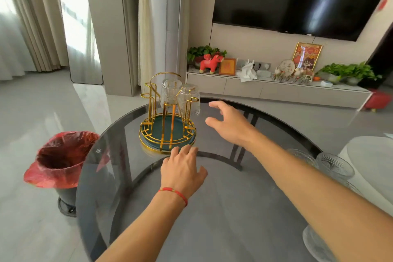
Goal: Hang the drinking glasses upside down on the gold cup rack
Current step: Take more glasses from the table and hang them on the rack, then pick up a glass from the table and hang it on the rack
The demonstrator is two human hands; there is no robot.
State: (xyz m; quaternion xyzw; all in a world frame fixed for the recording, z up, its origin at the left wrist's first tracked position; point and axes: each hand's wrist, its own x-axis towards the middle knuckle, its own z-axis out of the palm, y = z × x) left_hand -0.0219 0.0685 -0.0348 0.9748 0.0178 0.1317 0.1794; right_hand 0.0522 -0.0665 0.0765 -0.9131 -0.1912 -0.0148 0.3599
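Presently two ribbed glasses [179, 97] hanging upside down on gold cup rack [168, 112], far side; near prongs empty. Rack standing on glass counter [212, 208]. Left hand [184, 168] open, empty, fingertips reaching rack's base ring (contact unclear). Right hand [228, 122] open, empty, hovering just right of rack. More glasses [335, 165] waiting upright at counter's right edge.

Judgement: steadying base, turning rack so free prong faces right hand, then fetching next glass, inverting it, lowering over prong.

Rack's teal tray [170, 127]: nothing in it. Bin [61, 159], red liner: contents not visible.
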